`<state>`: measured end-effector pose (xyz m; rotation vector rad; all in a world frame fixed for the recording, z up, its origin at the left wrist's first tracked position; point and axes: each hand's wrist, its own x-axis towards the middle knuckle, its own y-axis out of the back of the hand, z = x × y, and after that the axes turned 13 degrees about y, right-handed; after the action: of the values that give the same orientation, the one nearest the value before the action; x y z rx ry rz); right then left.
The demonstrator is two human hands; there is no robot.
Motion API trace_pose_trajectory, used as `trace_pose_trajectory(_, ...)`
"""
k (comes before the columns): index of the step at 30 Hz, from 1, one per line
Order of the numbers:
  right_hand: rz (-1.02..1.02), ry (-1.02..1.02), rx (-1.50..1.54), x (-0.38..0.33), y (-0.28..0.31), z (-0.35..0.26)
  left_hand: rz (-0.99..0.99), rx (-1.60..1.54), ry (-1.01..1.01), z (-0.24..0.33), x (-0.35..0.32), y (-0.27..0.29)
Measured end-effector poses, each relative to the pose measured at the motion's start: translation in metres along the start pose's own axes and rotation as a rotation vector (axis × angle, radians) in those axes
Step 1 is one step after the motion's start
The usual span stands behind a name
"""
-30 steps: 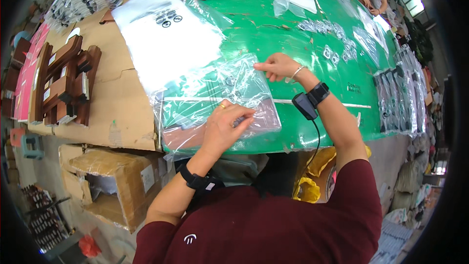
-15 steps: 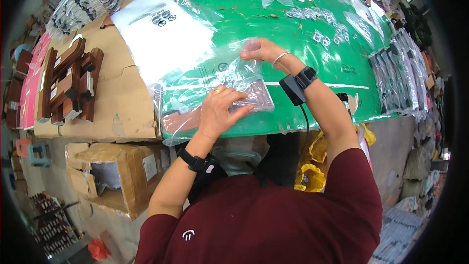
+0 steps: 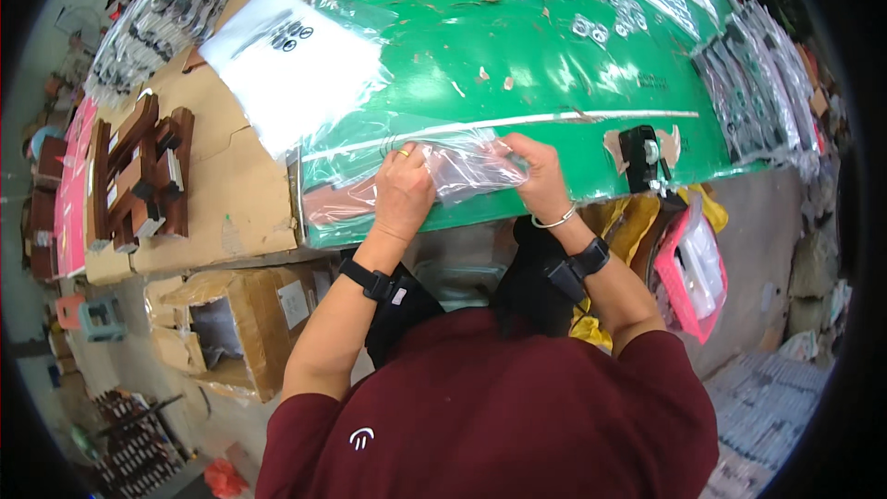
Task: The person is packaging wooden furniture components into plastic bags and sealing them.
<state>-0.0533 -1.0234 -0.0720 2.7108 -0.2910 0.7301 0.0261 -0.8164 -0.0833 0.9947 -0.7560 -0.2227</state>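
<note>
A clear plastic bag (image 3: 467,166) lies crumpled at the near edge of the green table (image 3: 517,65). My left hand (image 3: 404,192) grips its left end, a ring on one finger. My right hand (image 3: 539,176) pinches its right end, a bangle and a black wrist strap below it. Both hands are close together over the table edge, with the bag stretched between them. More clear film (image 3: 342,199) trails to the left of my left hand.
A stack of white plastic bags (image 3: 291,65) lies on cardboard (image 3: 231,194) at left, beside brown wooden pieces (image 3: 139,176). Several bagged items (image 3: 758,83) line the table's right edge. A black tape dispenser (image 3: 640,155) sits right of my hands. An open cardboard box (image 3: 231,333) stands below.
Both hands have drawn back to the table's near edge and closer together. The bag, spread wide and flat before, is now gathered into a small bunch between them.
</note>
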Motion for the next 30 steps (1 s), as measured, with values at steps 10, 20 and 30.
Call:
trace_pose_trajectory(10,-0.003,0.298,-0.281,-0.038,-0.017,0.005,-0.050,-0.093,0.017,-0.003,-0.007,-0.003)
trace_pose_trajectory(20,-0.005,0.346,-0.329,-0.042,-0.015,0.015,-0.117,-0.153,-0.048,0.033,0.030,0.080)
trace_pose_trajectory(30,0.006,0.366,-0.315,-0.037,-0.017,0.014,-0.391,0.153,-0.269,0.007,0.045,0.073)
